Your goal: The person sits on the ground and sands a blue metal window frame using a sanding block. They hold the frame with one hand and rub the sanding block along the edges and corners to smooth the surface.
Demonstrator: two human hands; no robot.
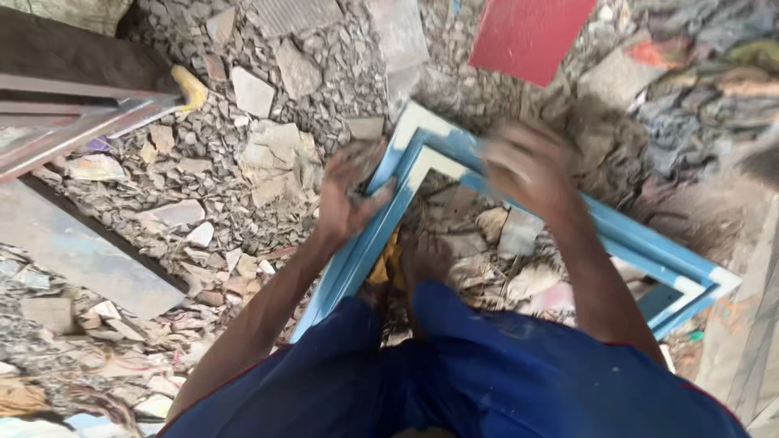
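A blue-painted wooden frame (454,154) with white inner edges lies tilted on rubble in the head view, one corner pointing away from me. My left hand (349,191) grips the frame's left rail just below that corner. My right hand (527,166) is blurred with motion over the right rail near the corner; something small and pale may be under its fingers, but I cannot tell what. A foot (422,259) stands inside the frame on the debris. My blue shorts (487,373) fill the bottom of the view.
Broken stone and tile shards (260,154) cover the ground. A red board (527,32) lies at the top, metal bars (73,122) and a grey slab (81,251) at the left, crumpled cloth (698,89) at the upper right, and timber (755,324) along the right edge.
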